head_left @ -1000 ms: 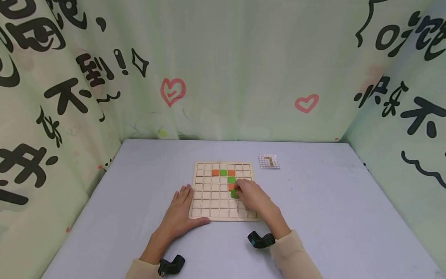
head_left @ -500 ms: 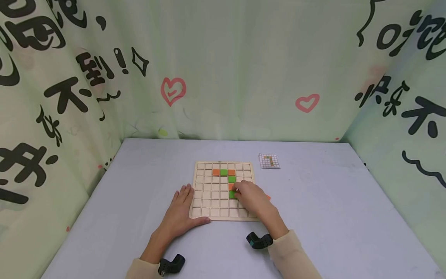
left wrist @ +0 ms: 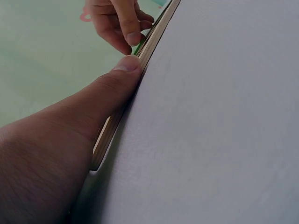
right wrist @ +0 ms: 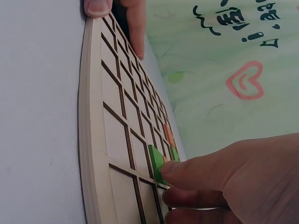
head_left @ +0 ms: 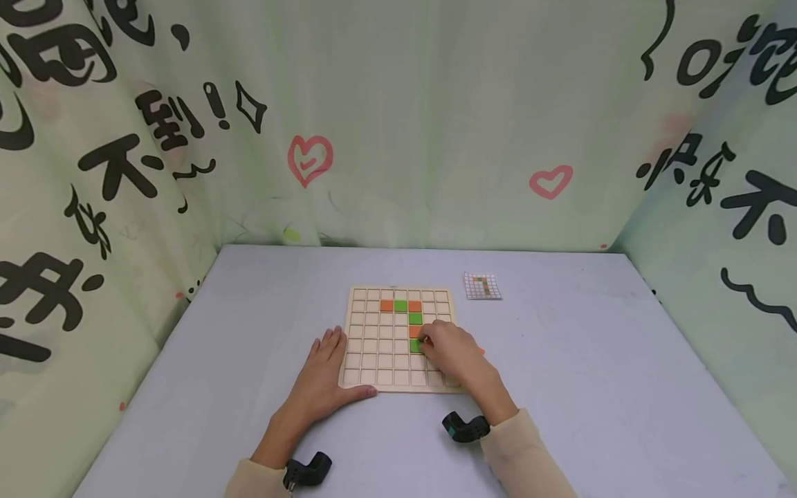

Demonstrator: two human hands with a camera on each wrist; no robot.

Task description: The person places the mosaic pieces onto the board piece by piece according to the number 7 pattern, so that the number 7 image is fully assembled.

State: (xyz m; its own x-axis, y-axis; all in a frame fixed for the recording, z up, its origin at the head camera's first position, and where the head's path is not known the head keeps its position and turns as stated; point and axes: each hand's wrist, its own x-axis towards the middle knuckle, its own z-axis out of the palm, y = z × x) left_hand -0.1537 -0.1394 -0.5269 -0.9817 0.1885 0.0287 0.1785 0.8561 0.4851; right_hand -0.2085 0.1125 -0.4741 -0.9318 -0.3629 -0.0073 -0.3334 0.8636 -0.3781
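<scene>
A wooden grid board [head_left: 369, 361] lies on the table, with orange and green square tiles in some of its cells. My left hand [head_left: 324, 377] rests at the board's near left corner, its fingers straight along the left side and the thumb on the front edge. At the lowest green tile [head_left: 415, 345], my right hand [head_left: 453, 353] pinches with thumb and fingers. In the right wrist view that green tile [right wrist: 155, 163] stands slightly proud of the board, the thumb against it. The right hand hides some cells beside it.
A small card [head_left: 482, 286] printed with a coloured grid pattern lies beyond the board's right corner. Part of an orange piece [head_left: 481, 351] shows just past the right hand. A pale curtain [head_left: 429, 138] with writing and hearts hangs behind the table.
The right hand has moved the green tile slightly left, into line under the orange tile. The orange piece beside the hand has come into view. The left hand has stayed put.
</scene>
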